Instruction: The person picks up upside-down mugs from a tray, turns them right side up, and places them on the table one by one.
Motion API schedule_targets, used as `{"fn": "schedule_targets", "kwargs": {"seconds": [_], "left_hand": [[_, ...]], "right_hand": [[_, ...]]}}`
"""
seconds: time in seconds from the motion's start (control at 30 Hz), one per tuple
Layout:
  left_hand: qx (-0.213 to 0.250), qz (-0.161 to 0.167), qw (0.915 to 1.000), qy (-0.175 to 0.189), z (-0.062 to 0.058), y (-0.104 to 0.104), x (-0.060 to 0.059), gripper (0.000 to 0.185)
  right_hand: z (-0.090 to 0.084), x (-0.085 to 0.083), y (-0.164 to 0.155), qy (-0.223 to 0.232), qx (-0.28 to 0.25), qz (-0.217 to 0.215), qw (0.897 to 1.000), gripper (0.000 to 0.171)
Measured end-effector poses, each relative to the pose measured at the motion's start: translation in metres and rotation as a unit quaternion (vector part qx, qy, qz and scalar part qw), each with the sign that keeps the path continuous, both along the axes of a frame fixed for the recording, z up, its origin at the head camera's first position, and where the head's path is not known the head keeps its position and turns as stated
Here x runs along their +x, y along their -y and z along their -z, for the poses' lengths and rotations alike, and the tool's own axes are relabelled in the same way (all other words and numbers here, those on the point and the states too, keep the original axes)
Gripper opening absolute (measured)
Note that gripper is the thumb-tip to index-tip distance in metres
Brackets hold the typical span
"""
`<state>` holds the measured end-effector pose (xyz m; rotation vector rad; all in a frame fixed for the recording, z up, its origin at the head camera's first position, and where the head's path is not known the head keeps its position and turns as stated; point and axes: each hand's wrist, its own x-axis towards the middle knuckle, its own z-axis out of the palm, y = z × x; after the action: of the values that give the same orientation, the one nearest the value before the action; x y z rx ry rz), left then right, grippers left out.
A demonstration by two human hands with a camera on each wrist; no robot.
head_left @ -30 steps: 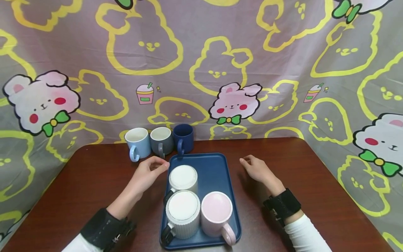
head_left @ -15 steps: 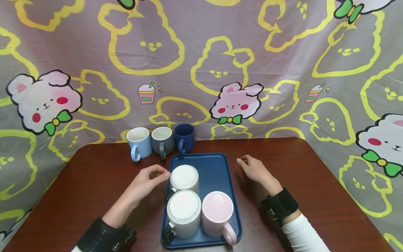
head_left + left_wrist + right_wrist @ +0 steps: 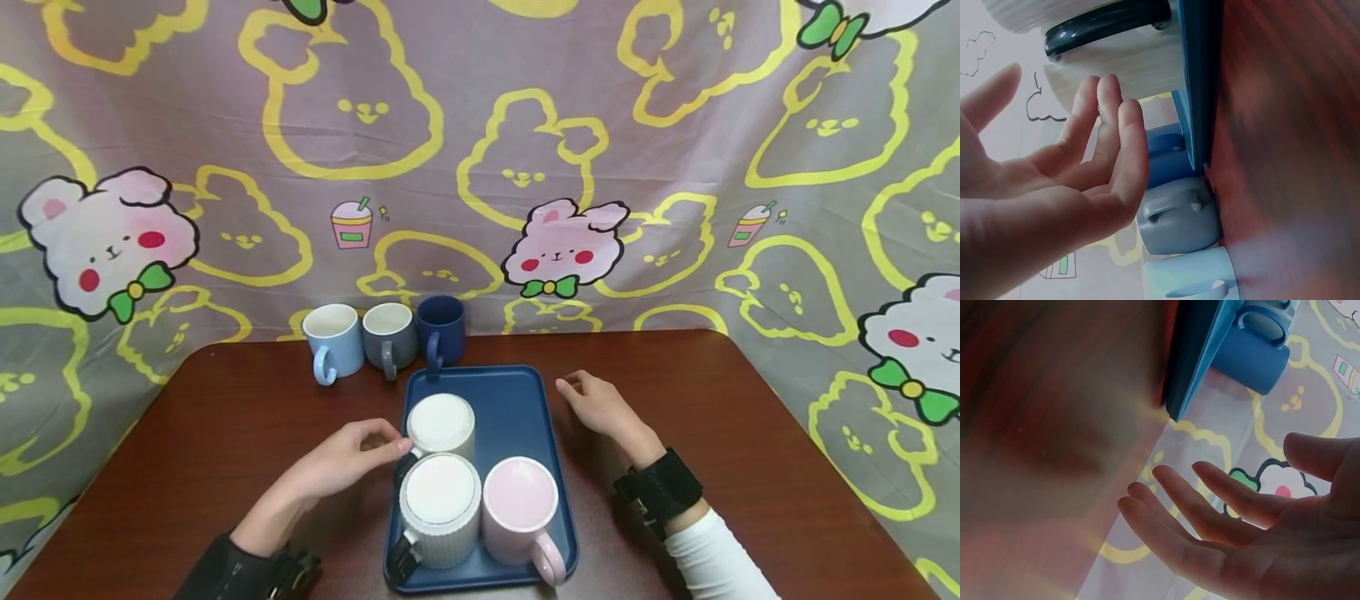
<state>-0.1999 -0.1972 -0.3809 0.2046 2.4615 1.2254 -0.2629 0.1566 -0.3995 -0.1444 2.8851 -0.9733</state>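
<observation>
A blue tray carries two white mugs with black handles, one farther back and a ribbed one in front, and a pink mug at its near right. At the tray's left edge my left hand reaches toward the back white mug, fingertips right by its black handle. In the left wrist view the thumb stands apart from the loosely bent fingers, with nothing between them. To the right of the tray, my right hand hovers over the table with relaxed fingers and holds nothing.
Behind the tray's left corner stand a light blue mug, a grey mug and a dark blue mug in a row. The brown wooden table ends at a patterned cloth hanging behind and at the sides.
My left hand has come nearer, from beside the tray's back left to the back white mug's handle. My right hand has drifted slightly left toward the tray. The mugs stay put.
</observation>
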Motion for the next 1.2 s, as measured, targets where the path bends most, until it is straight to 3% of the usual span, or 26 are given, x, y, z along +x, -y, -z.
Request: {"fn": "schedule_targets", "kwargs": {"seconds": [0.4,0.63,1.07,1.2], "left_hand": [[-0.001,0.065,0.9977,-0.016,0.000,-0.004,0.005,0.033],[0.016,0.080,0.9963,-0.026,0.000,-0.007,0.005,0.030],[0.026,0.062,0.9967,-0.047,0.004,-0.013,0.006,0.021],[0.010,0.049,0.9968,-0.063,0.004,-0.015,0.006,0.019]], "right_hand": [[0.000,-0.001,0.013,-0.005,-0.007,-0.004,1.000,0.048],[0.000,-0.003,0.019,-0.006,-0.014,-0.008,1.000,0.048],[0.000,-0.001,0.030,-0.007,-0.017,-0.020,1.000,0.048],[-0.001,-0.001,0.034,-0.008,-0.020,-0.024,0.999,0.047]]}}
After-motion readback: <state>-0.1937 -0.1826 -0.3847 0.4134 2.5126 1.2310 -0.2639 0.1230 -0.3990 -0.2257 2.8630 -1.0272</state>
